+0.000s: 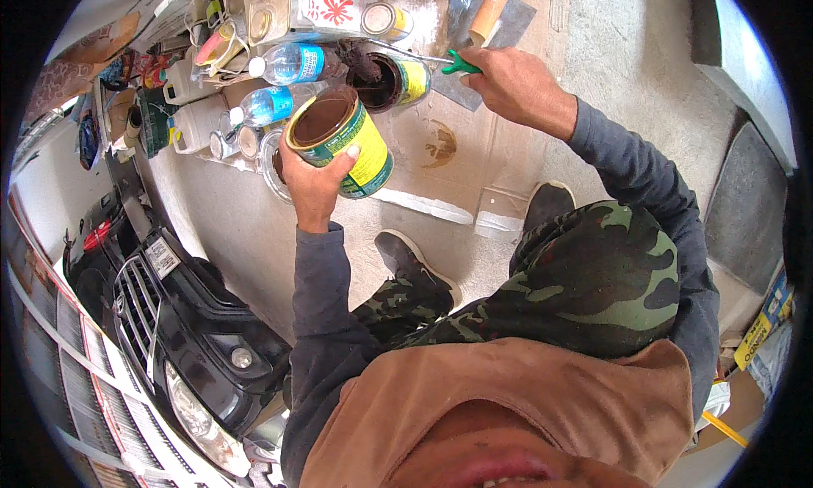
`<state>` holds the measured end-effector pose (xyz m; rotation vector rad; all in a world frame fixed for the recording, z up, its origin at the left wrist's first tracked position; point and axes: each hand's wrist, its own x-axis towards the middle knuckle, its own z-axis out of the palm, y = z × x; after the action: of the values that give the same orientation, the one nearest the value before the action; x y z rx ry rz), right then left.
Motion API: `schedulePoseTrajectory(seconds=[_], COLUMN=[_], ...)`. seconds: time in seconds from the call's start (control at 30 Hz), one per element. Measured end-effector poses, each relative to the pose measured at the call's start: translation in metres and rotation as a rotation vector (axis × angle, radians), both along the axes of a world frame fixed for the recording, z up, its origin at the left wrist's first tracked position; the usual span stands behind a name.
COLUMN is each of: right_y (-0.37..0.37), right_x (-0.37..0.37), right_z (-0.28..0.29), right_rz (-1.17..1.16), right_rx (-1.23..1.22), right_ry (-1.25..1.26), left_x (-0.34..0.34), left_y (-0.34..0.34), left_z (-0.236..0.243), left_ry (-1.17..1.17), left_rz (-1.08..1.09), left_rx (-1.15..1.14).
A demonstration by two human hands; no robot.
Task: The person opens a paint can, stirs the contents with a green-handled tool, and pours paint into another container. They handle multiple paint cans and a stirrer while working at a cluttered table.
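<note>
Gripping a green handle (460,62) in the right hand (515,83), fingers clenched. Leftward from there, along a thin metal rod (415,53), to a brown-coated roller (362,67): long axis slanting down-right, crosswise to the rod, lower end at the mouth of a resting can (412,82), toward the left edge of the cardboard (474,179). Cannot tell whether touching the rim. Clasping a held can (366,154) in the left hand (315,179), thumb across the label, mouth tilted up-left, over the cardboard's near-left corner. Nearer the roller, in this view, with the left thumb than the right fingers. Counting two large yellow-and-green cans, both brown inside; one roller; two clear bottles (296,65); one small can (385,20); one brown ring stain (440,143).
</note>
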<state>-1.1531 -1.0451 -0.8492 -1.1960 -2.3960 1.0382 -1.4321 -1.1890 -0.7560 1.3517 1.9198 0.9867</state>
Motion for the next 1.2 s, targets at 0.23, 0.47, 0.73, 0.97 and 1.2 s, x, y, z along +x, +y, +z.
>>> schedulePoseTrajectory(seconds=[0.23, 0.47, 0.73, 0.97, 1.2], right_y=[0.0, -0.002, -0.002, -0.002, -0.005], right_x=[0.003, 0.001, 0.002, 0.001, 0.002], right_z=[-0.001, -0.006, -0.003, 0.0, 0.0], right_rz=[0.048, 0.022, 0.02, 0.035, 0.03], right_rx=[0.061, 0.107, 0.066, 0.074, 0.095], right_ry=[-0.076, -0.039, -0.049, -0.056, -0.047], left_x=[0.001, -0.003, -0.005, -0.005, -0.005], left_y=[0.0, 0.006, 0.011, 0.008, 0.009], left_z=[0.008, 0.011, 0.008, 0.01, 0.014], left_ry=[-0.037, -0.034, -0.018, -0.012, -0.036], left_rz=[0.001, -0.039, -0.036, -0.038, -0.07], left_rx=[0.006, -0.065, -0.139, -0.097, -0.101])
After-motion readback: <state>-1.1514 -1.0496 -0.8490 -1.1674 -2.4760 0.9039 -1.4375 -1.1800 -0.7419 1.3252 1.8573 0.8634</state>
